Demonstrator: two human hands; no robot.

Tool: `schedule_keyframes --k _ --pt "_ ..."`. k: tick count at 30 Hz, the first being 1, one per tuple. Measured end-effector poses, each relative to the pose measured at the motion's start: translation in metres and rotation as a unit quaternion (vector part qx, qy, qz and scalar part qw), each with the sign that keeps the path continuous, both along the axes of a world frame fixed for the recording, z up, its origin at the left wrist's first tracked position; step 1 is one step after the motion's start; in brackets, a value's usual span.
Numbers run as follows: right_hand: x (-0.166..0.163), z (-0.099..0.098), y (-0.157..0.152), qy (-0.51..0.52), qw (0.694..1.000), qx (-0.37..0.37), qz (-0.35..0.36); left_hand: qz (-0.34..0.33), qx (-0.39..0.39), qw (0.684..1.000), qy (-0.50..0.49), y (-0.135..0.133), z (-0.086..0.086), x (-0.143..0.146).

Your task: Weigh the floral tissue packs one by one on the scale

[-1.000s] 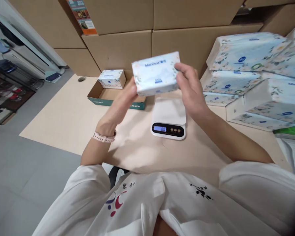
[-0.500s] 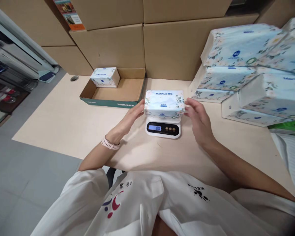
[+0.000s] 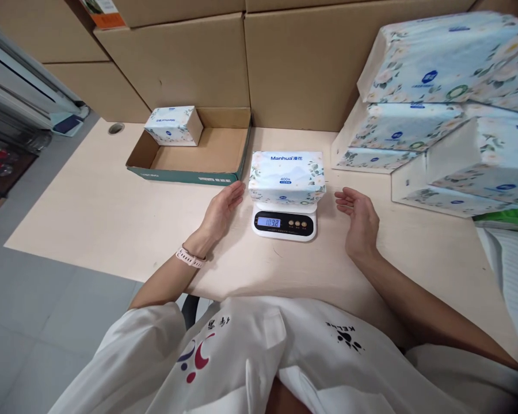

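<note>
A floral tissue pack (image 3: 287, 177) marked Manhua rests on a white digital scale (image 3: 284, 224), covering its platform. The lit display appears to read 109.8. My left hand (image 3: 221, 213) is just left of the pack, apart from it, its fingers stretched out and holding nothing. On the other side, my right hand (image 3: 357, 221) stands a little away from the pack, fingers extended and slightly curled, also with nothing in it. A pink band circles my left wrist.
A shallow green carton (image 3: 185, 173) holds another tissue pack (image 3: 175, 126) at the back left. Several more tissue packs (image 3: 418, 63) are stacked at the right. Large cardboard boxes (image 3: 293, 69) line the table's back, and a round cable hole (image 3: 116, 129) is near the far left.
Both hands have drawn away from the tissue pack to either side, leaving it on the scale. The display has gone from 0.0 to about 109.8. The camera view has shifted slightly.
</note>
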State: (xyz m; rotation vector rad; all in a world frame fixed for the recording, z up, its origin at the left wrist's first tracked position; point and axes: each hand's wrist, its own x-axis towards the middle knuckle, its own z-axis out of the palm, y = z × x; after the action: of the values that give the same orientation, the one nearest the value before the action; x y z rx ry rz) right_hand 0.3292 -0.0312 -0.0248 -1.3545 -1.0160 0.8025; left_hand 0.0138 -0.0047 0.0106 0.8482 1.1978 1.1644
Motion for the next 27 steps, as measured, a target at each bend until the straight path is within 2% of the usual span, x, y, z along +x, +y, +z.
schedule_keyframes --k 27 --pt "0.0039 -0.008 0.0004 -0.016 1.0 0.008 0.008 -0.006 -0.001 1.0 -0.008 0.0004 0.0023 -0.0001"
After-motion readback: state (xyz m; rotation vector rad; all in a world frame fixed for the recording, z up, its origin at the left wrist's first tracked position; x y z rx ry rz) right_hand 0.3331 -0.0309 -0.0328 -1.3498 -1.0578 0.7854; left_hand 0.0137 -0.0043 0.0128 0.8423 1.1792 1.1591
